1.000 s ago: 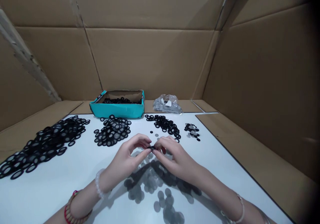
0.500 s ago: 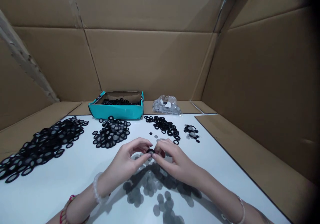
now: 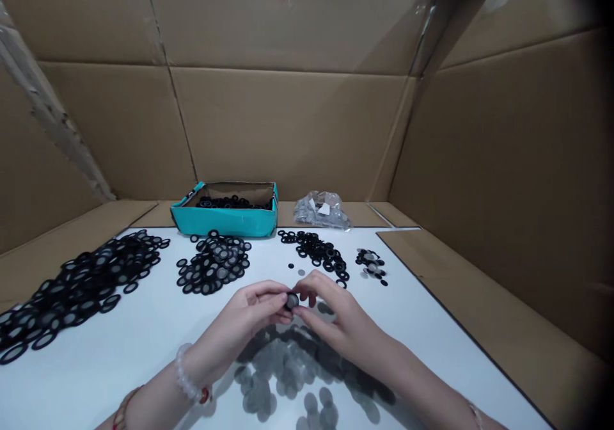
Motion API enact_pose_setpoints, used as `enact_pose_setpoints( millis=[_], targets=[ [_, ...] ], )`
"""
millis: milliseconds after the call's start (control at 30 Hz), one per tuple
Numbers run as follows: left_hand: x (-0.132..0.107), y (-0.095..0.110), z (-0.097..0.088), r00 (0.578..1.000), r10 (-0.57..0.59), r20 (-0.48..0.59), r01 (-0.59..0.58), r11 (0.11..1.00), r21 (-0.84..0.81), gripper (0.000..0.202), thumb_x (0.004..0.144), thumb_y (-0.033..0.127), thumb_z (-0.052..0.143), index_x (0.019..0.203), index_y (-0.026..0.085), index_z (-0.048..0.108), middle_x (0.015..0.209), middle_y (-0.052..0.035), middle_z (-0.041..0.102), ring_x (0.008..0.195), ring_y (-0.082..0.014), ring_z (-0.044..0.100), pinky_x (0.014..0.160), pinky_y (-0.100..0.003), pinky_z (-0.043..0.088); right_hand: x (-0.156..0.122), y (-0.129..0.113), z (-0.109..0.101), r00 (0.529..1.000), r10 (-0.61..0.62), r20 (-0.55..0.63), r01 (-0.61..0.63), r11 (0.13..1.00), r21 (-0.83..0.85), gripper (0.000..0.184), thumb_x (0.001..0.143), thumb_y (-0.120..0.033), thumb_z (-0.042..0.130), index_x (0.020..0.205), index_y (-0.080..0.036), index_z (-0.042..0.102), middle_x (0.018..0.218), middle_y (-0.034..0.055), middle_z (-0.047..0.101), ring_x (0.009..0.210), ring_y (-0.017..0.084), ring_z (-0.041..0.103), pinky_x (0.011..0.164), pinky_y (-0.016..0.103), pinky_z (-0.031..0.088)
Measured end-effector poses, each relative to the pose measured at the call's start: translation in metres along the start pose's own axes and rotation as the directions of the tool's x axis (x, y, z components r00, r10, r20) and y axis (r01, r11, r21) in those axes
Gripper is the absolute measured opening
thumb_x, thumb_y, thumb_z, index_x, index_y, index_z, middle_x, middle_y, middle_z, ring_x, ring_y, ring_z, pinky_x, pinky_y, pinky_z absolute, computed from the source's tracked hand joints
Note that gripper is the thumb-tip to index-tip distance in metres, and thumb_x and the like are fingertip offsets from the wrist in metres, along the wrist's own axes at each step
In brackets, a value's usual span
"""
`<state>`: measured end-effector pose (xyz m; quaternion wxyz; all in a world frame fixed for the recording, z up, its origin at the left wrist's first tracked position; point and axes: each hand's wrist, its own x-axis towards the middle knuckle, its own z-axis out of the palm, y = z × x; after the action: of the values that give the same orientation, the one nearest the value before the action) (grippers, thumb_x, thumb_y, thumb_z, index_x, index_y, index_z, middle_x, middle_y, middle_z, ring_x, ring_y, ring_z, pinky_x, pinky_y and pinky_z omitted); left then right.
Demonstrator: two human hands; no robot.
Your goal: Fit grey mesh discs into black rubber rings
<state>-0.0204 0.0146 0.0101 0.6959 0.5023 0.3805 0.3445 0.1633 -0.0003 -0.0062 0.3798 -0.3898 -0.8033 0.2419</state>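
Note:
A black ring with a grey disc in its middle (image 3: 291, 301) is held up over the table, its face turned towards me. My left hand (image 3: 256, 307) pinches its left edge between thumb and fingers. The thumb and forefinger of my right hand (image 3: 330, 308) are at its upper and lower right edge. Below both hands lie many loose grey translucent discs (image 3: 283, 359), overlapping and partly in shadow. To the upper right of the hands is a pile of black rings with open centres (image 3: 319, 249).
Ring pieces with grey centres form one heap (image 3: 213, 263) in the middle left and a larger heap (image 3: 91, 283) at far left. A teal box (image 3: 225, 222) of black rings, a clear plastic bag (image 3: 321, 210) and a small mixed pile (image 3: 371, 263) stand farther back. Cardboard walls (image 3: 288, 129) enclose the table.
The ring has tilted so its face shows more. My left fingers have closed more tightly around its left side. The view has tipped slightly upward.

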Motion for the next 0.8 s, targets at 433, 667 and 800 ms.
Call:
enact_pose_setpoints(
  millis=[433, 667, 800],
  targets=[
    [0.006, -0.003, -0.007, 0.986, -0.040, -0.162, 0.036, 0.999, -0.028, 0.028, 0.073, 0.027, 0.066, 0.097, 0.015, 0.061, 0.098, -0.0095, 0.067, 0.085, -0.0204, 0.066, 0.082, -0.031, 0.050, 0.009, 0.017, -0.004, 0.967, 0.226, -0.119, -0.195, 0.954, 0.228, 0.007, 0.083, -0.024, 0.054, 0.081, -0.018, 0.053, 0.081, 0.0017, 0.059, 0.076, 0.014, 0.057, 0.070, 0.026, 0.045],
    [0.010, -0.003, -0.013, 0.981, 0.035, -0.189, -0.025, 0.998, 0.056, 0.026, 0.069, 0.028, 0.068, 0.091, 0.015, 0.064, 0.090, -0.0075, 0.067, 0.078, -0.0185, 0.065, 0.080, -0.033, 0.051, 0.013, 0.040, -0.011, 0.940, 0.338, -0.050, -0.314, 0.913, 0.259, 0.012, 0.078, -0.026, 0.055, 0.080, -0.016, 0.059, 0.080, 0.0042, 0.062, 0.076, 0.016, 0.058, 0.068, 0.027, 0.046],
    [0.017, 0.003, -0.026, 0.952, 0.186, -0.243, -0.122, 0.959, 0.257, 0.025, 0.066, 0.031, 0.069, 0.085, 0.016, 0.067, 0.083, -0.0062, 0.068, 0.073, -0.0188, 0.064, 0.074, -0.032, 0.051, 0.015, 0.049, -0.019, 0.907, 0.412, -0.084, -0.387, 0.897, 0.215, 0.016, 0.075, -0.028, 0.057, 0.081, -0.014, 0.061, 0.079, 0.0056, 0.064, 0.073, 0.017, 0.060, 0.066, 0.026, 0.046]
  ],
)
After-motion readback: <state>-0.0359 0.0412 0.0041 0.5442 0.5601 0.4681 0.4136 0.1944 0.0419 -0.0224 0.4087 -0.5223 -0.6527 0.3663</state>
